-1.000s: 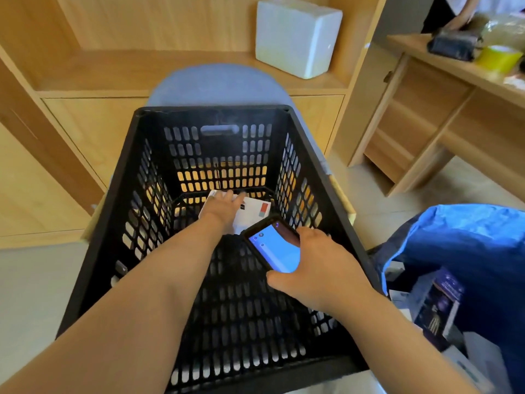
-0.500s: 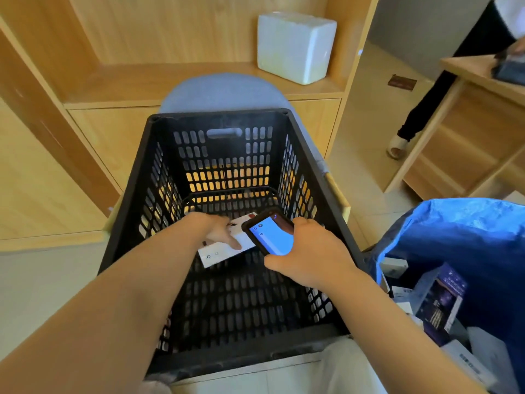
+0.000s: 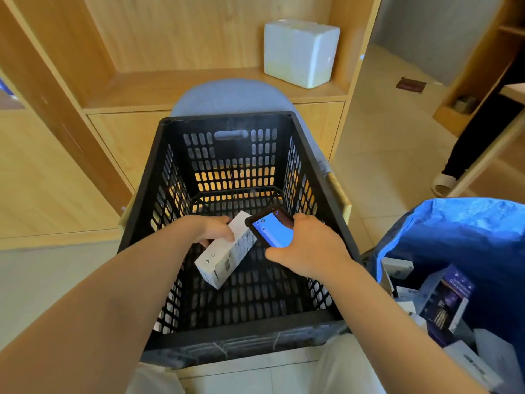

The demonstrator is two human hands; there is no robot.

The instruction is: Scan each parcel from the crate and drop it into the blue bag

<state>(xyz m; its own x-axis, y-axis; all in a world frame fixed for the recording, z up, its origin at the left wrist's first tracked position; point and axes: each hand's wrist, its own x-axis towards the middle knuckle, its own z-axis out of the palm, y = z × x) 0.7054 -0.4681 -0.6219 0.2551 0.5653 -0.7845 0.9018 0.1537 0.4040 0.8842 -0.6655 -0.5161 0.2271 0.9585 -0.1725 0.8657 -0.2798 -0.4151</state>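
Observation:
A black slotted crate stands in front of me. Inside it, my left hand grips a long white parcel box, tilted with its barcode side facing up and to the right. My right hand holds a black handheld scanner with a lit blue screen right beside the box's far end. The blue bag stands open at the right, with several boxes inside. No other parcel shows on the crate's floor.
A grey chair back rises behind the crate. Wooden shelving holds a white foam box. A person's leg and shoe stand by a wooden desk at the far right. Pale tiled floor surrounds the crate.
My left hand has lifted the white box off the crate floor and turned it, barcode side toward the scanner. My right hand kept the scanner close beside it. The view has shifted back.

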